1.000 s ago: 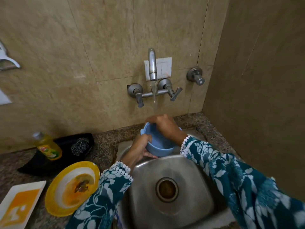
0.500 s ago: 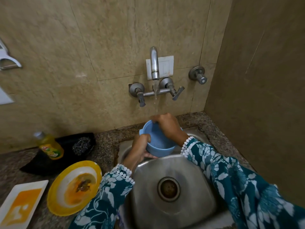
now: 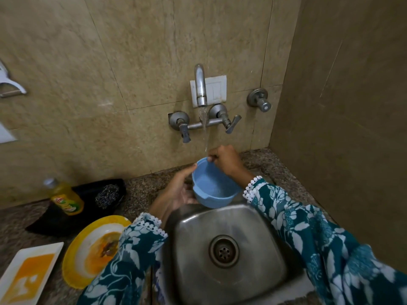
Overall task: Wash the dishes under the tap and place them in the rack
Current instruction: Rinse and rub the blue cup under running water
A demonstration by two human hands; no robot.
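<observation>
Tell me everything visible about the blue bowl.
The blue bowl looks like matte light-blue plastic, round and deep, with a small lip tab on its near rim. It is tilted, held over the back of the sink under running water. The left hand cups its side; the right hand pinches its far rim.

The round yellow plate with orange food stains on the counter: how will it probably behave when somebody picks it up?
The round yellow plate looks stiff, so it should lift flat without bending. Its orange residue may be greasy, so fingers could slip. It appears thin, probably light, though the material is unclear.
</observation>
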